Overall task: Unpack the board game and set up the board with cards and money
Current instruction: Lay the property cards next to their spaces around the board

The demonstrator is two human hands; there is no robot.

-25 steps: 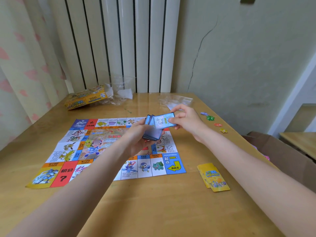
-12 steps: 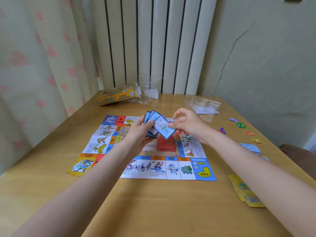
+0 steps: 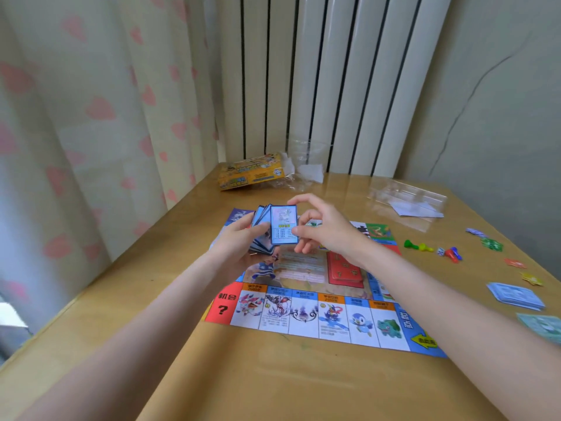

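Over the wooden table (image 3: 212, 375) the left hand (image 3: 243, 241) curls its grip round a fanned stack of blue-bordered cards (image 3: 262, 229), holding them upright above the far left part of the colourful paper game board (image 3: 318, 317) lying flat beneath. The right hand (image 3: 321, 229) pinches the front blue-bordered card (image 3: 283, 224) at its right edge between thumb and fingers, the forefinger arched over its top corner; the card faces me, touching the stack behind it. Just below and right of that grip, a red card pile (image 3: 346, 270) rests on the board's middle. Well off to the right lie small coloured pawns (image 3: 437, 250), a stack of pale blue paper money (image 3: 516, 296) and a greenish note (image 3: 543, 326). Beyond both hands, near the white ribbed radiator (image 3: 334, 86), sits the yellow game box (image 3: 252, 173) beside crumpled clear wrapping (image 3: 303, 165).
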